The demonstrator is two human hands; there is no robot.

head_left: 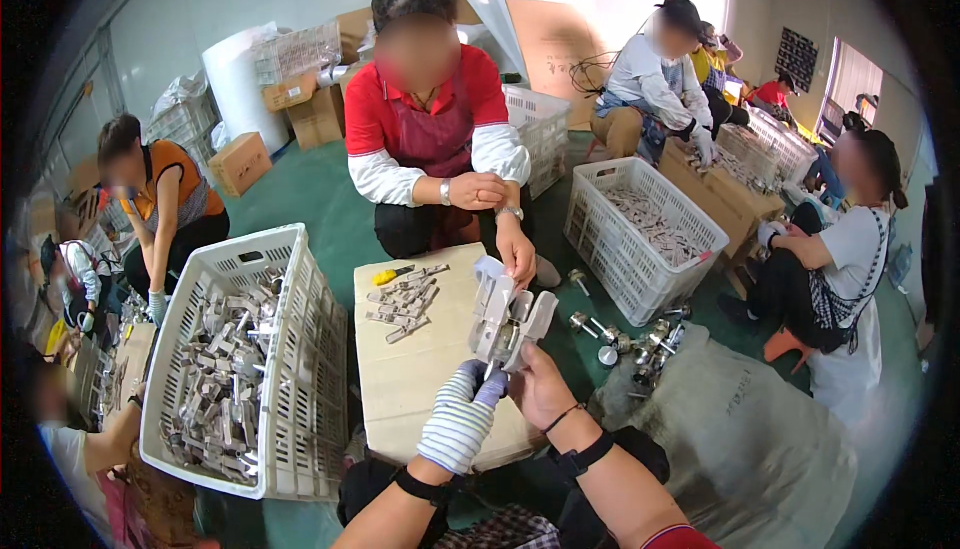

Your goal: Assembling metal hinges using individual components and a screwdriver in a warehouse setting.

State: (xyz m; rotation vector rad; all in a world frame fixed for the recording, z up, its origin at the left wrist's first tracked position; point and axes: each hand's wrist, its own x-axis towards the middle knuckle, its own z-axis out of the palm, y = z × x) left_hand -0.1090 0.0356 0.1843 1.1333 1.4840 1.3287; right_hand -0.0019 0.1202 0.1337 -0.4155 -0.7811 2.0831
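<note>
Above the cardboard-topped work surface (400, 379), I hold a pale grey plastic fitting with several flaps and a metal core (512, 321); its exact kind is unclear. My left hand (462, 414), in a striped glove, closes on its lower end, with dark fingertips. Bare and with a dark band at the wrist, my right hand (545, 391) grips the fitting's lower right side. A co-worker's hand (516, 254) reaches down to its upper end and seems to touch it. Left of it lie several small grey metal pieces (405, 304) and a yellow-handled tool (392, 275).
A white crate (300, 379) full of grey metal parts stands left. Another crate (640, 279) of small parts is at right. Shiny metal fittings (640, 344) lie on the green floor beside a large grey-green sack (740, 429). A person in red (440, 139) sits opposite; others work around.
</note>
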